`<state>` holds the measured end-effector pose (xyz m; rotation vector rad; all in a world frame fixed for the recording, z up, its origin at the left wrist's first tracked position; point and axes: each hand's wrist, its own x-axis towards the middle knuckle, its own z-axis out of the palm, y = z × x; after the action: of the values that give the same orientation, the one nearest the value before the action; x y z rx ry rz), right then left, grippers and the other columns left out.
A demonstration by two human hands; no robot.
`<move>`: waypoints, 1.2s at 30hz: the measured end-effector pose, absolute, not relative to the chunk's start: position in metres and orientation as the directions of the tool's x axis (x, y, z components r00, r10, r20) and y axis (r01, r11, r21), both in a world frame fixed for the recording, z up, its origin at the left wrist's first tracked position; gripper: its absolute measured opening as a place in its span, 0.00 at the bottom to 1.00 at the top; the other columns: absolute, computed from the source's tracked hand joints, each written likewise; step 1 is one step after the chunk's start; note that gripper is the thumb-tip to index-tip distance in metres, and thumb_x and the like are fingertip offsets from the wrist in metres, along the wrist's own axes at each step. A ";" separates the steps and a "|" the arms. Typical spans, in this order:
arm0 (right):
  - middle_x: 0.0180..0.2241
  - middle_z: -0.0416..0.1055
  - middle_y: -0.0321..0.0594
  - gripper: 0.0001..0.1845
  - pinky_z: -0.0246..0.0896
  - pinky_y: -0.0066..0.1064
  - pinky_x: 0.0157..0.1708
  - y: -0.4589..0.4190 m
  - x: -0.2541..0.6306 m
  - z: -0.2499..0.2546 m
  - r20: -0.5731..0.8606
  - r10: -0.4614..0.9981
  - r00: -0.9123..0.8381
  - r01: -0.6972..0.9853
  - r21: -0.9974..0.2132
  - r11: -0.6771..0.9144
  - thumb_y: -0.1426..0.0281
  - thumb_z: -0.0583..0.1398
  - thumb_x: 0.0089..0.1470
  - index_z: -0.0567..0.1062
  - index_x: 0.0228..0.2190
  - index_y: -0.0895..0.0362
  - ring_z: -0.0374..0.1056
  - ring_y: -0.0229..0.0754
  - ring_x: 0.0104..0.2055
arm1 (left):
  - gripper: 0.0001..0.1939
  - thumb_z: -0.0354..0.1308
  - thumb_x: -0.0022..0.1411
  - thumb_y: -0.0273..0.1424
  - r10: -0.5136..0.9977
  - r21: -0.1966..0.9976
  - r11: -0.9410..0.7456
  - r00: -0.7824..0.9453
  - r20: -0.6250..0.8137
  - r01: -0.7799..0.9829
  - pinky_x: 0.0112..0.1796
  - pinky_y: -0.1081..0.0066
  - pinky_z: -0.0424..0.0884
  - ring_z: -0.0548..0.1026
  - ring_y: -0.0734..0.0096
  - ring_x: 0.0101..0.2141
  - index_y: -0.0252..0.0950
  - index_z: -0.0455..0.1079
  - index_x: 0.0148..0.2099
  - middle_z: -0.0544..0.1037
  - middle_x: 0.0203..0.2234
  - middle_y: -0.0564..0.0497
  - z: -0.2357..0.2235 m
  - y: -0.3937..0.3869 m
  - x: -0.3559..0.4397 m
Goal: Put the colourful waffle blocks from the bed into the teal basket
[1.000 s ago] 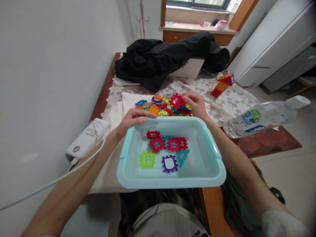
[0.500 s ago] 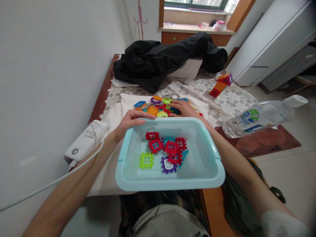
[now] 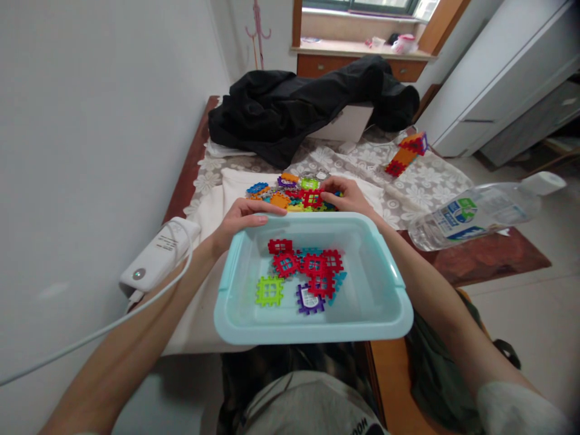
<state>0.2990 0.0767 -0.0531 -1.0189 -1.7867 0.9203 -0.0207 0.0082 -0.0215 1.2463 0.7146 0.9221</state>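
Note:
A light blue plastic basin [image 3: 312, 335] sits close in front of me. My left hand [image 3: 240, 220] grips its far left rim, fingers lying along the edge. Inside are several red notched window-frame building pieces [image 3: 286, 264], a lime green one [image 3: 269, 291], a purple one with a white panel [image 3: 310, 298] and some blue ones, partly covered. Beyond the rim, my right hand [image 3: 347, 194] pinches a red building piece [image 3: 312, 198] by its right edge. That piece is just above a mixed-colour pile of building pieces [image 3: 280, 200] on a white cloth; the basin hides the pile's near side.
To the right, a clear plastic bottle [image 3: 475, 214] lies tilted near the table edge. An assembled orange and red structure [image 3: 405, 156] stands farther back. Black fabric [image 3: 308, 106] covers part of a white box [image 3: 347, 124]. A white power bank [image 3: 158, 254] with a cable is at left.
My right hand has risen from lying flat over the pile and now pinches a red building piece. The left hand stays on the basin rim.

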 end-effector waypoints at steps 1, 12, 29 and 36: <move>0.32 0.78 0.35 0.10 0.66 0.34 0.36 0.077 0.299 -0.051 0.295 0.915 -0.275 0.192 -0.916 0.353 0.61 0.70 0.54 0.80 0.35 0.53 0.71 0.41 0.34 | 0.15 0.74 0.57 0.32 0.881 0.979 0.066 0.472 0.033 -0.190 0.35 0.75 0.80 0.86 0.65 0.34 0.36 0.90 0.47 0.90 0.37 0.43 -0.022 0.008 -0.021; 0.37 0.80 0.39 0.24 0.75 0.44 0.52 0.054 0.301 -0.028 0.296 0.835 -0.465 -0.244 -0.949 0.200 0.42 0.73 0.54 0.82 0.33 0.50 0.78 0.49 0.44 | 0.14 0.74 0.56 0.33 0.882 0.987 0.033 0.469 0.047 -0.160 0.34 0.77 0.78 0.85 0.68 0.33 0.37 0.90 0.45 0.90 0.38 0.45 -0.018 0.009 -0.019; 0.35 0.82 0.43 0.15 0.67 0.43 0.48 0.080 0.301 -0.054 0.346 0.810 -0.474 0.569 -0.582 0.581 0.54 0.68 0.64 0.84 0.36 0.53 0.75 0.50 0.41 | 0.14 0.73 0.55 0.33 0.893 0.988 0.025 0.448 0.048 -0.155 0.35 0.74 0.78 0.85 0.65 0.34 0.37 0.90 0.45 0.90 0.39 0.44 -0.019 0.008 -0.019; 0.27 0.67 0.29 0.29 0.64 0.33 0.32 0.071 0.298 -0.032 0.276 0.947 -0.166 -0.128 -0.958 0.256 0.46 0.78 0.45 0.71 0.33 0.49 0.64 0.39 0.29 | 0.14 0.75 0.55 0.33 0.884 0.981 0.073 0.467 0.020 -0.180 0.33 0.76 0.78 0.85 0.66 0.33 0.37 0.90 0.45 0.90 0.36 0.45 -0.020 0.009 -0.020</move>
<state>0.2975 0.0706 -0.0319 -0.8389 -1.3776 1.1815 -0.0205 0.0092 -0.0205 1.2404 0.7278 0.9154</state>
